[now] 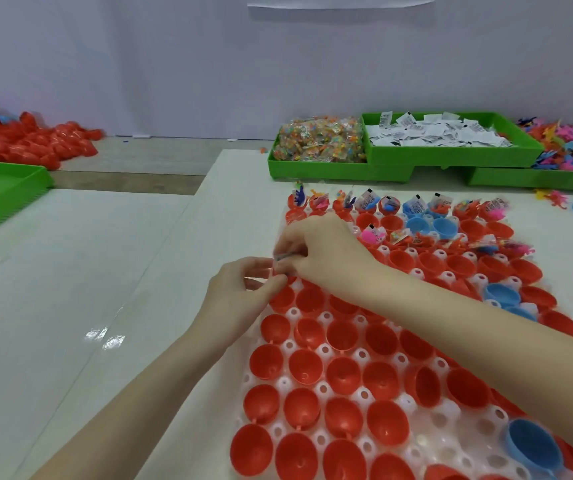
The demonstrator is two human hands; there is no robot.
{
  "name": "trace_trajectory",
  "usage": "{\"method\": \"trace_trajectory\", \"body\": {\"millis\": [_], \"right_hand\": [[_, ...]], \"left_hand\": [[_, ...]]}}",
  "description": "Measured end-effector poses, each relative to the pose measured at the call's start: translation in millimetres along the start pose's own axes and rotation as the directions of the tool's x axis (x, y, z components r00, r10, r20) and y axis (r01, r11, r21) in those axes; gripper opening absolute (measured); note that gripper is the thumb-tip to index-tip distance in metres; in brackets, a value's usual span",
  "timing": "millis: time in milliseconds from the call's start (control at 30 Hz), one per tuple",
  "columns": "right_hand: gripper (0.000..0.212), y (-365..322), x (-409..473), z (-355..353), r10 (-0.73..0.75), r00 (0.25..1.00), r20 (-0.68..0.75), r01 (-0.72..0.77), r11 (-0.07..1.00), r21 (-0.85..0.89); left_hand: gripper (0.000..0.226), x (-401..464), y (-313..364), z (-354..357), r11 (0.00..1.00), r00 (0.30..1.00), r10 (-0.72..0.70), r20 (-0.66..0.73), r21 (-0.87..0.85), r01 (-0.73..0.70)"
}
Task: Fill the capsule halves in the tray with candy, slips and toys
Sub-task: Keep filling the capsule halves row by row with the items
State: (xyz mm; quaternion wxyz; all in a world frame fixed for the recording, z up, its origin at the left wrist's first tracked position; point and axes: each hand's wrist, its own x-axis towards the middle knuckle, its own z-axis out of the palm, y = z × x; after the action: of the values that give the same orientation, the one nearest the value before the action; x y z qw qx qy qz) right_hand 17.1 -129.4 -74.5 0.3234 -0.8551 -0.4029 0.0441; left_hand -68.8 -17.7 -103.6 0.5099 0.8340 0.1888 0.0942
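While both hands meet over the tray's far left corner, most red cups nearer the person sit unfilled.

From the head camera, the left hand and right hand curl their fingers together around a small, blurred item, held just above the cups at the left edge of the white tray; what the item is I cannot tell. Filled cups line the far rows, just beyond the hands. The right arm crosses the tray; the left comes in from the side. Candy, slips and toys lie farther back, nearer the right hand.
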Motion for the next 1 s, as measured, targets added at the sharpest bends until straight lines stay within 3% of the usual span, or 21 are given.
{"method": "trace_trajectory", "body": {"millis": [167,367,500,633,733,867,1000], "right_hand": [[0.013,-5.2,1.1,1.3,-0.063,0.998,0.031,0.066,0.989,-0.132],[0.021,-7.7,4.6,-9.8,-0.101,0.974,0.202,0.157,0.946,-0.283],[0.022,-8.9,6.4,-6.3,-0.067,0.973,0.221,0.13,0.951,-0.28],[0.026,-6.2,2.6,-1.6,-0.048,0.987,0.154,0.08,0.974,-0.21],[0.017,-4.7,-1.0,-4.1,-0.085,0.985,0.151,0.108,0.983,-0.15],[0.021,-2.2,5.2,-14.0,-0.109,0.958,0.267,0.16,0.971,-0.179],[0.031,-0.8,7.2,-13.7,-0.095,0.96,0.262,0.143,0.975,-0.172]], "left_hand": [[0.025,0.8,-0.4,2.3,0.999,0.999,0.035,-0.019,0.015,-0.035],[0.014,-1.9,-0.1,-0.3,0.998,0.998,0.066,0.011,0.005,-0.066],[0.025,-4.1,0.9,0.2,0.996,0.996,0.087,0.016,0.019,-0.088],[0.02,-3.8,1.0,1.9,0.997,0.997,0.079,0.006,0.013,-0.079],[0.02,-4.1,1.5,1.3,0.996,0.996,0.084,0.015,0.041,-0.084],[0.019,-2.9,3.1,0.9,0.982,0.993,0.103,0.05,0.151,-0.109],[0.021,-1.9,2.0,3.8,0.932,0.988,0.146,0.053,0.328,-0.155]]}}
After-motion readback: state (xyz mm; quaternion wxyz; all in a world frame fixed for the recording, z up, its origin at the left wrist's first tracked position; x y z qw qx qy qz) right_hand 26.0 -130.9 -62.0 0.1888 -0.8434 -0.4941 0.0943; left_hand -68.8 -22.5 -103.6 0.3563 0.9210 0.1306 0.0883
